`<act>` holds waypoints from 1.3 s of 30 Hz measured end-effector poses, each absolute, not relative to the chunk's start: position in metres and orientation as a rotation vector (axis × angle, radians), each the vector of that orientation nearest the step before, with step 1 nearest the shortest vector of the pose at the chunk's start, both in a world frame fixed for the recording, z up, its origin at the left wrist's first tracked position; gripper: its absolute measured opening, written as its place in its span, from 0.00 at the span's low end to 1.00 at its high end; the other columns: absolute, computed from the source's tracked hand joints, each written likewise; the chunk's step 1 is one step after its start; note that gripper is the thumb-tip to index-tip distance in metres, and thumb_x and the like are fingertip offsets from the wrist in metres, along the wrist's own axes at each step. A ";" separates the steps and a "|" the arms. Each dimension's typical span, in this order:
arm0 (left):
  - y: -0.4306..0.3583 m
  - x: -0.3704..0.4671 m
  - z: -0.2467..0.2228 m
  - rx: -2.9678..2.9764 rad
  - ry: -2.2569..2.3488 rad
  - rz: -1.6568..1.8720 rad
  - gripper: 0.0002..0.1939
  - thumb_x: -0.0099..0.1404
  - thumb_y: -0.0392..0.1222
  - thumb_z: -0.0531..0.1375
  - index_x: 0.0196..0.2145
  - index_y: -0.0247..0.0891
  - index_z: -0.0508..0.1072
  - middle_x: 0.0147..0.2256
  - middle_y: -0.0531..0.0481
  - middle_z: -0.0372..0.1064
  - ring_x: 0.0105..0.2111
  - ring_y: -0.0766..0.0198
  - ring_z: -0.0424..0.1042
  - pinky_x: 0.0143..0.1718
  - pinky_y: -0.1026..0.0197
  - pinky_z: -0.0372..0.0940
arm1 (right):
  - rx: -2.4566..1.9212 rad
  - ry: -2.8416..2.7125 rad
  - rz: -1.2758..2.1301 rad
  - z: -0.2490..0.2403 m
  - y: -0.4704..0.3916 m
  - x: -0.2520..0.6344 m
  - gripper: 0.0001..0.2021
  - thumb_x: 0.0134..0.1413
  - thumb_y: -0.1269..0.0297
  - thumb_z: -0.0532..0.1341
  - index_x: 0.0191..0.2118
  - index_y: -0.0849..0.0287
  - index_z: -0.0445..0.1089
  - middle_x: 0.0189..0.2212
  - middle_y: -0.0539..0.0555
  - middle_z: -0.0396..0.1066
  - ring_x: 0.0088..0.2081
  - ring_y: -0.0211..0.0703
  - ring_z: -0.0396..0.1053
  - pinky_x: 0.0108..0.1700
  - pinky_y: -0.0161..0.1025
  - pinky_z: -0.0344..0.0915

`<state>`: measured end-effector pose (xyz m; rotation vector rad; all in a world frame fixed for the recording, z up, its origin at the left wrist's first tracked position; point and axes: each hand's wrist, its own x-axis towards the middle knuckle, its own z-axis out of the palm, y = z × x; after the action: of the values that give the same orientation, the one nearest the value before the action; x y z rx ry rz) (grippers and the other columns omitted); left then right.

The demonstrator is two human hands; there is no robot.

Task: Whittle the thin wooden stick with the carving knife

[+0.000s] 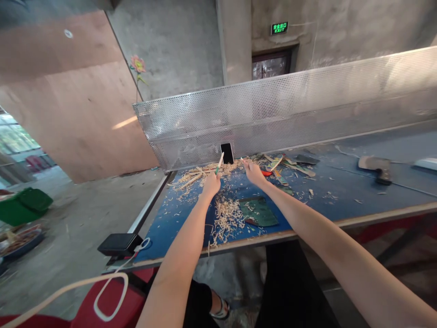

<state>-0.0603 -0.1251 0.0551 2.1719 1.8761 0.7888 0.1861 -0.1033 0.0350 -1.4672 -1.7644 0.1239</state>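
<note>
My left hand [211,184] is closed around a thin pale bamboo or wood strip [221,161] with a green part near the fingers; it points up and away from me. To its right, my right hand [253,173] has its fingers pinched together over the table. A small pale tip shows at those fingers, but what they hold is too small to name. A red object [266,173], perhaps a handle, lies just right of the right hand. Curled shavings [227,221] are strewn below both hands. A phone [227,153] leans upright against the metal mesh behind them.
A perforated metal screen [259,107] runs along the back of the blue table [307,202]. Painted strips [300,167] and a cleaver [377,167] lie to the right. A green sheet [258,211] is near the front edge. A black box [120,244] with a white cable sits at the left corner.
</note>
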 end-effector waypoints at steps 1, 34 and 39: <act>-0.127 -0.059 0.056 2.193 1.850 0.777 0.12 0.82 0.43 0.51 0.55 0.36 0.69 0.45 0.33 0.80 0.43 0.48 0.81 0.38 0.56 0.66 | -1.471 -1.832 0.129 0.037 -0.107 0.180 0.29 0.82 0.53 0.41 0.39 0.60 0.74 0.34 0.62 0.78 0.38 0.51 0.74 0.43 0.39 0.64; -0.122 -0.049 0.067 2.339 1.437 0.803 0.24 0.82 0.55 0.50 0.31 0.41 0.68 0.28 0.47 0.70 0.31 0.56 0.71 0.33 0.59 0.56 | -1.760 -2.088 -0.089 0.066 -0.136 0.150 0.28 0.82 0.53 0.43 0.63 0.64 0.74 0.51 0.72 0.82 0.54 0.61 0.81 0.57 0.47 0.70; -0.120 -0.048 0.064 2.264 1.424 0.795 0.26 0.82 0.57 0.50 0.26 0.42 0.63 0.25 0.48 0.68 0.29 0.57 0.70 0.31 0.59 0.55 | -1.802 -2.065 -0.086 0.065 -0.132 0.147 0.27 0.82 0.55 0.42 0.64 0.64 0.73 0.53 0.72 0.81 0.56 0.61 0.80 0.58 0.48 0.70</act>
<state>-0.0478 -0.1204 0.0642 2.2637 1.4240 0.7953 0.1474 -0.1322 0.0648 -1.8024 -2.0645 -0.0862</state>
